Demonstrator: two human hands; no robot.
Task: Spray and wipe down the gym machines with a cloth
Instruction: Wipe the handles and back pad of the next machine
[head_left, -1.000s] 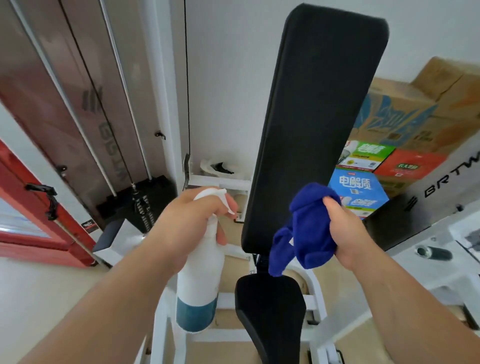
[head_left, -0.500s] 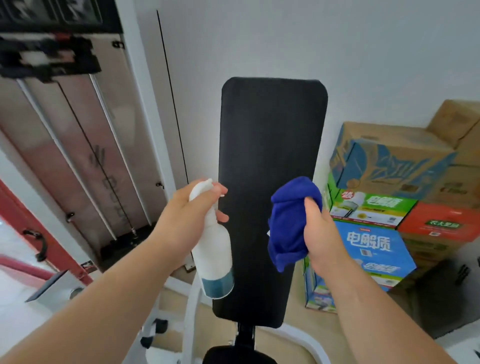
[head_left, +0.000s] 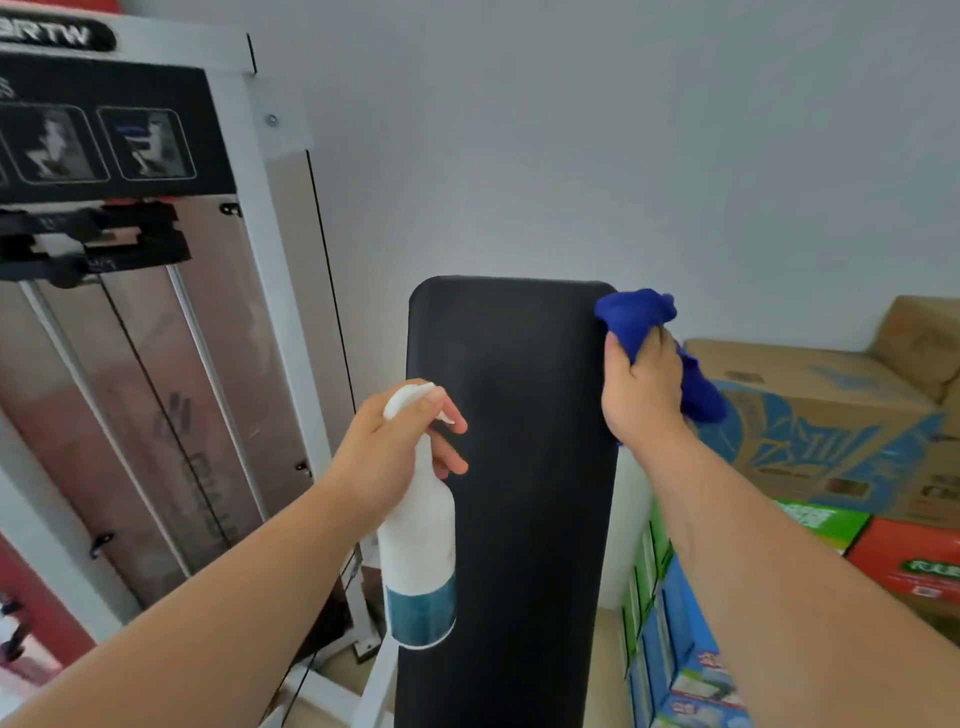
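Pale grey walls back a gym corner where a person faces the upright black back pad (head_left: 511, 467) of a bench. The left hand (head_left: 387, 457) grips the neck of a white spray bottle (head_left: 420, 540) with a teal band near its base. Its fingers are curled round the neck, and the forefinger lies over the spray head. The bottle hangs upright in front of the pad's left edge. The right hand (head_left: 641, 389) clutches a bunched blue cloth (head_left: 636, 317) in curled fingers and thumb, holding it against the pad's top right corner. A tail of the fabric trails behind the hand. At left stands a white-framed weight-stack machine (head_left: 249, 312) with cables and a black instruction placard. At right, brown cardboard boxes (head_left: 831, 415) sit against the wall on top of green, red and blue cartons (head_left: 914, 561).
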